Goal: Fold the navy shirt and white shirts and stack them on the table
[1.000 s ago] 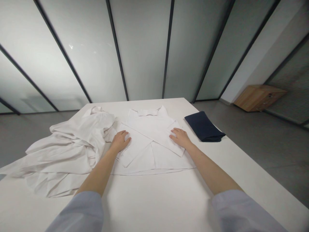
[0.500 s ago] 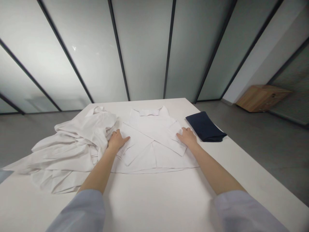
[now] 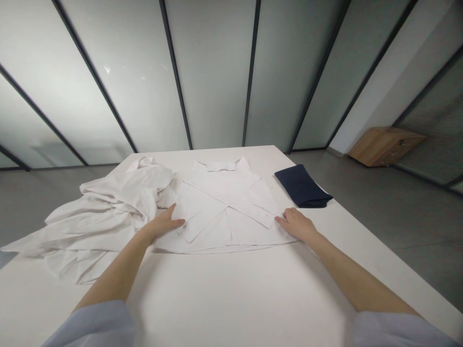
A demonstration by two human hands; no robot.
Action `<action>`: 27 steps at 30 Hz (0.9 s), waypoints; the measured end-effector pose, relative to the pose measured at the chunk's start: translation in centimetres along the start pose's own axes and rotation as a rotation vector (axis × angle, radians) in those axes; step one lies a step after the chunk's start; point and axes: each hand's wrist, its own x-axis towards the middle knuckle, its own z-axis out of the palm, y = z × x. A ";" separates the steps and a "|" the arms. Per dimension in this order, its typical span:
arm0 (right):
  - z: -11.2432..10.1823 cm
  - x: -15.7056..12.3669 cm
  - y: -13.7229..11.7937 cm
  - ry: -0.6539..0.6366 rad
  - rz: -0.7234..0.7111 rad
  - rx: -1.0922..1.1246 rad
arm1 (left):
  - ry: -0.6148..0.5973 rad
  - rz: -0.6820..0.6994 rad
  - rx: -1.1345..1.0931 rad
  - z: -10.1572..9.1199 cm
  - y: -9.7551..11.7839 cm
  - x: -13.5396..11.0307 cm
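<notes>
A white collared shirt [image 3: 217,193] lies flat, back side up, on the white table, with both sleeves folded inward so they cross. Its collar is at the far end and its hem toward me. My left hand [image 3: 164,224] rests at the shirt's left edge, thumb and forefinger spread apart on the cloth near a folded sleeve. At the right edge, low toward the hem, my right hand [image 3: 298,225] touches the fabric with thumb and forefinger apart; its other fingers are partly hidden.
A crumpled heap of white cloth [image 3: 115,202] lies to the left, close to my left forearm. On the right, a folded dark navy garment [image 3: 302,187] sits near the edge of the table [image 3: 231,299]. Frosted glass panels stand behind; a wooden cabinet [image 3: 385,144] is on the floor at right.
Both hands have moved toward me along the shirt's sides and farther apart, down near the hem. The view has shifted slightly; the shirt keeps its folded shape.
</notes>
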 end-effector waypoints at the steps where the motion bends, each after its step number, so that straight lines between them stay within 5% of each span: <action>1: 0.1 -0.1 0.1 0.000 -0.019 0.009 | -0.046 0.023 -0.088 -0.3 -0.1 -0.3; 7: -1.3 0.8 0.9 -0.118 -0.021 0.510 | -0.311 0.010 -0.553 -1.9 0.6 -1.1; 12: -4.1 2.3 1.3 -0.257 -0.135 1.101 | -0.271 0.036 -0.896 -2.9 1.2 0.4; 17: -5.4 7.7 0.3 -0.001 -0.148 1.535 | -0.199 0.004 -1.329 -3.6 2.6 4.9; 20: -5.0 11.5 -1.6 0.143 -0.095 1.708 | 0.002 0.057 -1.475 -2.6 4.3 8.0; 23: -3.7 13.9 -4.0 0.201 -0.005 1.464 | 0.215 0.010 -1.194 -0.1 5.8 10.1; 27: -0.6 13.8 -6.2 0.182 -0.010 0.625 | 0.216 0.044 -0.245 3.7 6.1 10.3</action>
